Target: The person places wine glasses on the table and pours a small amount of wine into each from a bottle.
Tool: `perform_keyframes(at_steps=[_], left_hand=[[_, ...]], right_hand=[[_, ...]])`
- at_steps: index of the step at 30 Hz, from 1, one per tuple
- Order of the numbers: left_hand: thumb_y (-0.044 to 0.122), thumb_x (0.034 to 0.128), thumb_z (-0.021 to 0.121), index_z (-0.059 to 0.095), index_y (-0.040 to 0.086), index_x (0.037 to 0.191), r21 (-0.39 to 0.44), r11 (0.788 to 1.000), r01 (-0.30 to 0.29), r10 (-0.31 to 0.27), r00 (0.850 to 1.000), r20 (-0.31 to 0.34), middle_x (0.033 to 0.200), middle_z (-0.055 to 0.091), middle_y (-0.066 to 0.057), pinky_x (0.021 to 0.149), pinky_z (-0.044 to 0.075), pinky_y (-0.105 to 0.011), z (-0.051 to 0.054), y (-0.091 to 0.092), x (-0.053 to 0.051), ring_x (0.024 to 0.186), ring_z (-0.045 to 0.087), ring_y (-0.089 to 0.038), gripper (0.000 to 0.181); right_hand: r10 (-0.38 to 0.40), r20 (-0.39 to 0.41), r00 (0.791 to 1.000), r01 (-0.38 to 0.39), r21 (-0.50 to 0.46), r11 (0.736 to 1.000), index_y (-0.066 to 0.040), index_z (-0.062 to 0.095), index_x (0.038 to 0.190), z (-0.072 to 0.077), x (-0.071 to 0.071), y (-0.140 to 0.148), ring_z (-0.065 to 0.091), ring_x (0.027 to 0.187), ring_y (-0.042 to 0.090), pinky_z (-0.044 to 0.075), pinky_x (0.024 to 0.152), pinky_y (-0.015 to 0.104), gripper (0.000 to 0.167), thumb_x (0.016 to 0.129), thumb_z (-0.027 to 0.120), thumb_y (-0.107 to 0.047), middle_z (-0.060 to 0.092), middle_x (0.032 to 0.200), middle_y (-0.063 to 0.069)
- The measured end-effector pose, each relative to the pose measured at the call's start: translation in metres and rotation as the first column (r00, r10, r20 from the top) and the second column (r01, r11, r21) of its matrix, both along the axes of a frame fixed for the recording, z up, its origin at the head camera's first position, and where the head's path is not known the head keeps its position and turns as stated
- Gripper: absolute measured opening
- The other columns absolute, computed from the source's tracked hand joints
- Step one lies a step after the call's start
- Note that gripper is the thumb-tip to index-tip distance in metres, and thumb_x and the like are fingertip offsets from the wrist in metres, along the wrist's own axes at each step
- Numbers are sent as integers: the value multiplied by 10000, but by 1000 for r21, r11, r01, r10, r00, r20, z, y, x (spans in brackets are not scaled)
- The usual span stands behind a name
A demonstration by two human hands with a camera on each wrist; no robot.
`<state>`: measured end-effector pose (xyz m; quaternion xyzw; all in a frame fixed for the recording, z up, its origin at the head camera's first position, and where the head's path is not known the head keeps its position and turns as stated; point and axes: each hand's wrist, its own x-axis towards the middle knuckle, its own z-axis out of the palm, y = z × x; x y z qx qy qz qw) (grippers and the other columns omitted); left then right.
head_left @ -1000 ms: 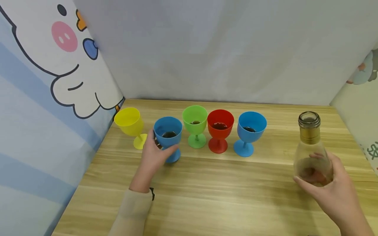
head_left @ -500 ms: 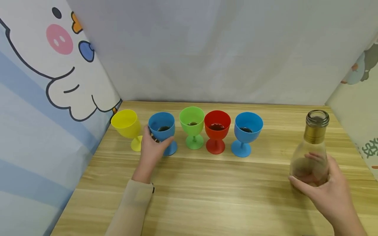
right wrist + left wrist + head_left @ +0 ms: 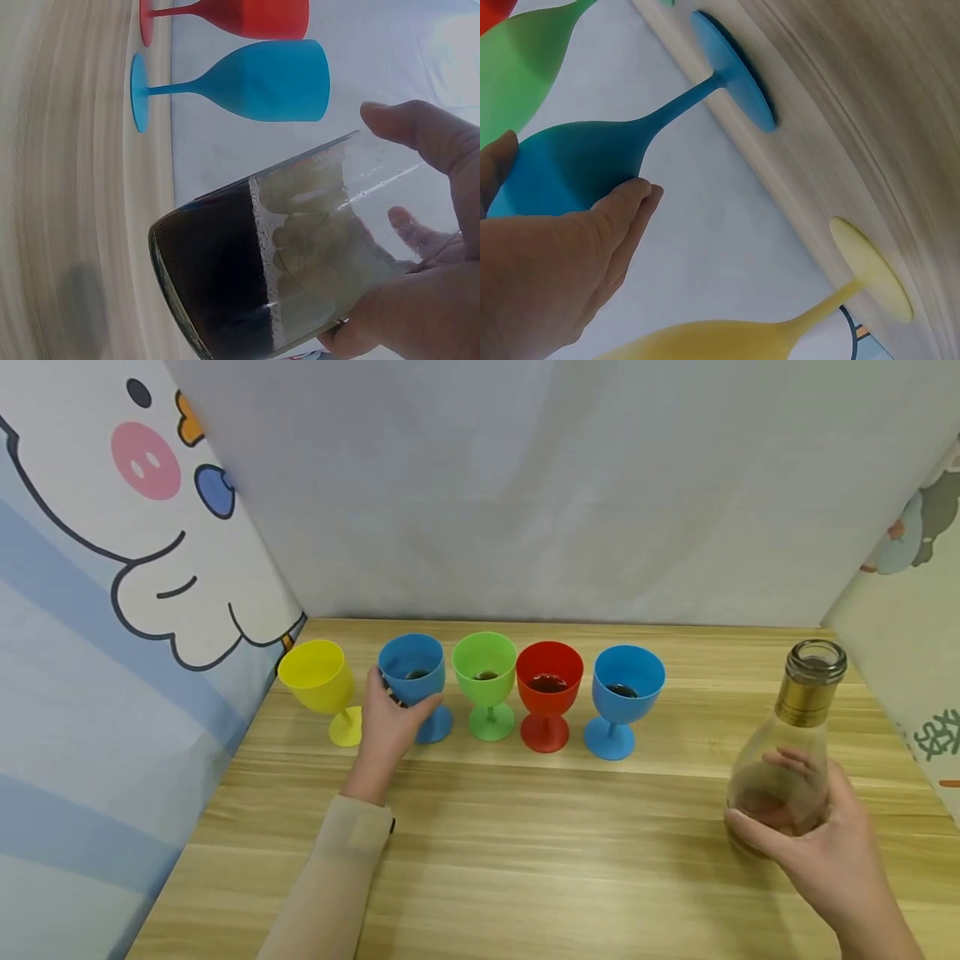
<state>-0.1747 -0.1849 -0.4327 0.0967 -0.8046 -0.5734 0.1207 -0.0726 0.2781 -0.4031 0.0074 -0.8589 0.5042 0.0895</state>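
My left hand (image 3: 384, 731) holds a blue goblet (image 3: 423, 670) by its bowl, with dark liquid inside. In the left wrist view the thumb and fingers lie around the bowl (image 3: 581, 161), and its foot is at the tabletop; whether it touches is hard to tell. At the right, my right hand (image 3: 828, 852) grips a clear glass bottle (image 3: 776, 760) with a gold neck band, its top tilted to the right. Dark liquid (image 3: 221, 277) fills the bottle's lower part in the right wrist view. The bottle appears raised, its shadow apart from it.
Right of the held goblet stand a green goblet (image 3: 486, 672), a red goblet (image 3: 549, 681) and another blue goblet (image 3: 626, 685), each with dark liquid. A yellow goblet (image 3: 317, 677) stands left of my left hand. Pale walls enclose the wooden table (image 3: 555, 860).
My left hand has moved the blue goblet back, roughly level with the other goblets. The bottle in my right hand leans further right at the top. The head view has shifted slightly.
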Motion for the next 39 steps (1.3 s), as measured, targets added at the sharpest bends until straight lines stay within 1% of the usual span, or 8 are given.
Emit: perform_keyframes(at_steps=[9, 13, 17, 21, 24, 28, 34, 39], left_hand=[[153, 857, 828, 285, 31, 1516, 0, 1000, 31, -31, 999, -28, 1501, 391, -177, 1091, 372, -566, -3, -1, -4, 1381, 395, -373, 863], [167, 870, 820, 251, 15, 1539, 16, 999, 35, -35, 999, 5, 1534, 359, -195, 1109, 360, -542, -4, -3, -1, 1399, 377, -384, 891], [202, 881, 819, 206, 20, 1569, 14, 1000, 28, -29, 996, 82, 1576, 307, -219, 1124, 345, -524, -5, -5, 5, 1409, 369, -424, 938], [230, 882, 820, 204, 18, 1580, -8, 1000, 23, -22, 990, 140, 1570, 318, -244, 1119, 356, -512, -6, -8, 15, 1403, 377, -432, 955], [268, 897, 806, 232, 4, 1576, -37, 999, 31, -24, 983, 181, 1554, 349, -239, 1103, 382, -502, -5, -12, 23, 1400, 390, -414, 927], [287, 918, 779, 346, -11, 1524, -64, 997, 43, -27, 973, 231, 1507, 407, -208, 1074, 420, -495, -3, -21, 33, 1365, 437, -397, 802], [250, 937, 748, 431, -45, 1461, -45, 998, 43, -29, 964, 266, 1421, 490, -220, 1021, 472, -489, -1, -35, 43, 1293, 515, -400, 680], [322, 942, 746, 492, -67, 1404, -92, 995, 44, -17, 960, 280, 1322, 580, -241, 972, 507, -473, -1, -48, 50, 1186, 593, -397, 655]], right_hand=[[36, -9, 999, -36, -45, 998, -224, 450, 1450, -7, -3, -2, 680, 799, 89, 550, 677, 181, 869, 753, 862, 92, 544, 1324, -95], [42, -8, 999, -43, -58, 997, -227, 445, 1454, -6, -3, -4, 685, 794, 91, 553, 679, 183, 870, 758, 855, 98, 539, 1341, -95], [37, -21, 999, -38, -51, 998, -206, 458, 1451, -7, -3, -5, 678, 803, 82, 547, 687, 173, 873, 743, 860, 109, 550, 1311, -82], [26, -33, 999, -27, -40, 999, -192, 474, 1439, -9, -4, -7, 668, 813, 72, 540, 691, 163, 868, 728, 868, 113, 559, 1282, -81], [27, -40, 999, -28, -36, 999, -189, 473, 1443, -9, -5, -7, 642, 868, 65, 531, 704, 153, 869, 730, 868, 110, 556, 1298, -72], [25, -48, 999, -27, -33, 999, -184, 475, 1444, -8, -7, -7, 612, 916, 66, 519, 715, 140, 871, 726, 870, 111, 552, 1304, -61], [25, -57, 998, -26, -10, 1000, -165, 483, 1442, -8, -8, -10, 608, 926, 66, 528, 710, 149, 868, 717, 881, 100, 515, 1306, -56], [25, -47, 999, -26, -18, 1000, -173, 479, 1436, -8, -9, -13, 637, 862, 81, 540, 683, 169, 850, 732, 882, 78, 513, 1297, -49]])
